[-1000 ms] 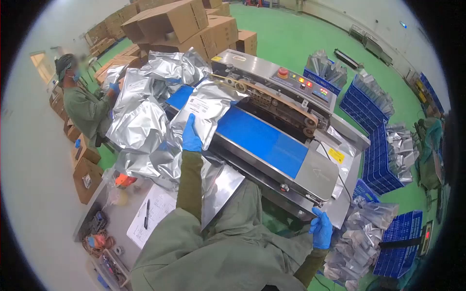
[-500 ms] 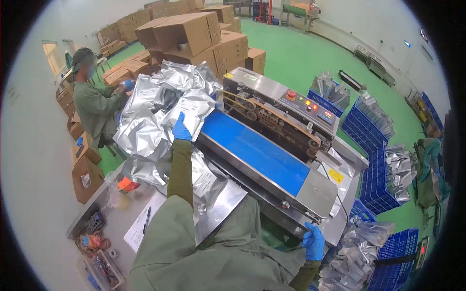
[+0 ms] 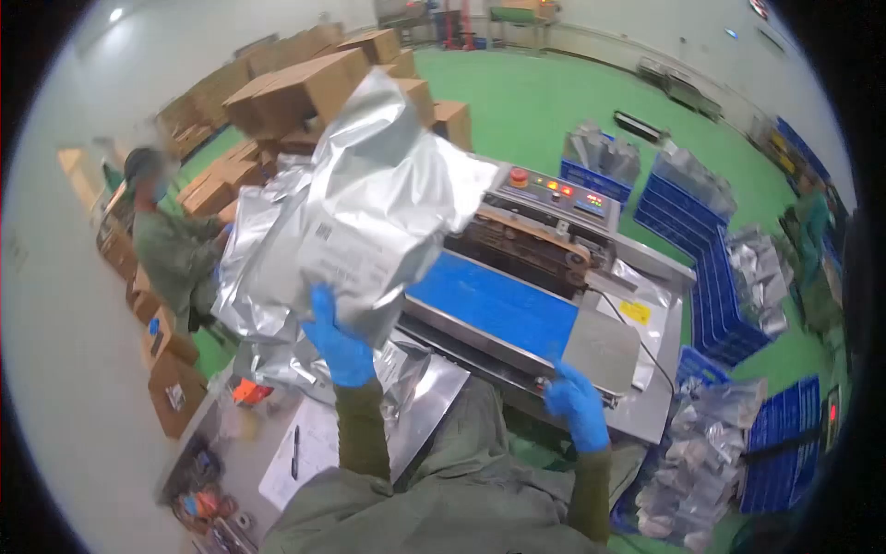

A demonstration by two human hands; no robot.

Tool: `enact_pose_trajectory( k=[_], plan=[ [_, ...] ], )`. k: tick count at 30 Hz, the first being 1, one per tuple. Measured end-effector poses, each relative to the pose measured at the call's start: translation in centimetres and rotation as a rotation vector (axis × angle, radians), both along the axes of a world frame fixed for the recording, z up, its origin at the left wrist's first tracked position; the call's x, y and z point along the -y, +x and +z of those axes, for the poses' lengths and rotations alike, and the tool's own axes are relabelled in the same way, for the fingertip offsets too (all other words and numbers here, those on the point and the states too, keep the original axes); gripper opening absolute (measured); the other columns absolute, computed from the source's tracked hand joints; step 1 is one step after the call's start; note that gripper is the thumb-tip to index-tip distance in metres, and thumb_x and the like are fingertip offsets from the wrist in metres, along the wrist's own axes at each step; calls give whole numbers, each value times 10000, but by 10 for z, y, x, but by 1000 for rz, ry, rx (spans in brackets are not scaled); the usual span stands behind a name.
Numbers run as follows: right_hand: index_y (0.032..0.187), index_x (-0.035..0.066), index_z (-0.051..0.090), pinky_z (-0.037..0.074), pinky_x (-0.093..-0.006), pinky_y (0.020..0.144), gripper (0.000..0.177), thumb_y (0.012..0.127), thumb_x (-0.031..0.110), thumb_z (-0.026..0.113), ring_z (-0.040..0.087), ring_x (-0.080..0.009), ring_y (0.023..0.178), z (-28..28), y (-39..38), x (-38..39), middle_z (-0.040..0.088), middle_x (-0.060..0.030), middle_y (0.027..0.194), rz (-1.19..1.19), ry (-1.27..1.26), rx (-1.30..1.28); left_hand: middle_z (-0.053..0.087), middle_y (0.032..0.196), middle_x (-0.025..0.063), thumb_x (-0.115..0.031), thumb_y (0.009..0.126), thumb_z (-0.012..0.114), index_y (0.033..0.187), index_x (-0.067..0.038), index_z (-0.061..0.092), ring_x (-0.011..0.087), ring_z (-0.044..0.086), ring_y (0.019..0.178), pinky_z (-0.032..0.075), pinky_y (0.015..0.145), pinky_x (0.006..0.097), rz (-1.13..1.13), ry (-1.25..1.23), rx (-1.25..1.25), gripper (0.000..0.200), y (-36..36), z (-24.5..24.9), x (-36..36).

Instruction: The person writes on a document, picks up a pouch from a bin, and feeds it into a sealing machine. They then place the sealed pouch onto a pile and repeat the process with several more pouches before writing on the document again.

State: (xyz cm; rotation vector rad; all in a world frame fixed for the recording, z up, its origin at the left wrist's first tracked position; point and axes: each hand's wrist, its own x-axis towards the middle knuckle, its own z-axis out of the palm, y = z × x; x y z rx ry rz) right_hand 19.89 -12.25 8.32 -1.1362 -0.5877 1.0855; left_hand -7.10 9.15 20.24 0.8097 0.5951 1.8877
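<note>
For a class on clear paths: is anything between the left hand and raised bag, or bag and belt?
Nothing visible: the left hand holds the bag, and nothing shows between bag and belt. The right hand is off it.

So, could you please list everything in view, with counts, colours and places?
machine: one, steel with blue belt, centre
raised pouch: one, silver, in left hand
other pouches: many, silver, piled left of machine
cartons: many, brown, back left
crates: several, blue, right
paper: one, white, lower left
pen: one, black, on paper
floor: one, green, all around
co-worker: one, green clothing, far left
left hand: one, blue-gloved, on raised pouch
right hand: one, blue-gloved, at machine's near side
</note>
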Motion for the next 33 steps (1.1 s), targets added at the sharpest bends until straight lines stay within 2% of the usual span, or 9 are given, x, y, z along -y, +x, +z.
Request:
enact_pose_trajectory(
  k=[2, 5, 10, 15, 17, 21, 24, 29, 33],
  plan=[
    [1444, 85, 123, 427, -340, 924, 853, 781, 103, 659, 498, -245, 1121, 56, -32, -39, 471, -155, 1248, 153, 209, 47, 443, 1302, 112, -384, 925, 477, 1369, -45, 310, 244, 463, 1154, 372, 994, 397, -181, -29, 151, 583, 26, 9, 39],
    [1440, 67, 75, 394, -377, 967, 1185, 558, 173, 858, 433, -263, 1184, 114, -79, -66, 396, -172, 1314, 94, 571, -33, 310, 1417, 114, -514, 914, 418, 1406, -90, 252, 274, 359, 1261, 304, 1058, 421, -482, 64, 221, 671, 57, -16, 69],
    [1244, -69, 296, 529, -284, 725, 793, 637, 24, 799, 597, -195, 904, 134, -84, -56, 463, -144, 1149, -327, 357, -144, 325, 1397, 119, -511, 863, 511, 1389, -33, 255, 273, 345, 1267, 289, 1064, 401, -542, -30, -23, 756, 71, -75, 75],
    [1228, -45, 365, 546, -349, 807, 655, 674, -112, 707, 617, -254, 940, 96, -54, -41, 546, -175, 1124, -222, 351, -9, 439, 1263, 135, -240, 745, 691, 1307, 25, 353, 211, 445, 1176, 398, 972, 342, -443, 338, -706, 707, 37, -36, 47],
    [1232, -47, 364, 543, -358, 824, 660, 669, -116, 702, 610, -256, 956, 79, -52, -44, 539, -180, 1141, -157, 216, 37, 494, 1201, 129, -84, 657, 709, 1238, 38, 422, 187, 521, 1086, 478, 862, 308, -829, 120, -693, 659, 31, -19, 48],
    [1352, -43, 177, 503, -391, 885, 1016, 548, -67, 797, 541, -256, 1061, 63, -57, -56, 432, -185, 1244, -23, 325, 144, 578, 1081, 103, -20, 595, 778, 1196, 43, 457, 165, 574, 975, 505, 790, 278, -916, 45, -773, 684, 5, 1, 85],
    [1241, -64, 425, 512, -381, 866, 773, 551, -92, 773, 587, -253, 1002, 88, -70, -61, 565, -146, 1137, 190, 268, 93, 607, 1048, 103, -93, 611, 826, 1149, 39, 519, 137, 576, 926, 502, 783, 274, -681, 95, -762, 633, -8, -33, 103],
    [1231, -58, 443, 466, -324, 907, 687, 638, 33, 780, 565, -217, 1043, 50, -82, -115, 541, -158, 1192, 516, 191, 406, 642, 1017, 108, -177, 654, 827, 1062, 39, 607, 119, 578, 913, 480, 816, 283, -342, -116, -695, 512, -26, -114, 125],
    [1290, 5, 415, 436, -354, 944, 691, 690, 72, 752, 512, -217, 1122, -6, -109, -134, 524, -122, 1229, 473, 297, 724, 644, 816, 63, -150, 716, 772, 854, 52, 638, 101, 581, 716, 487, 626, 281, 340, 47, -1302, 279, -37, -226, 117]
  ],
)
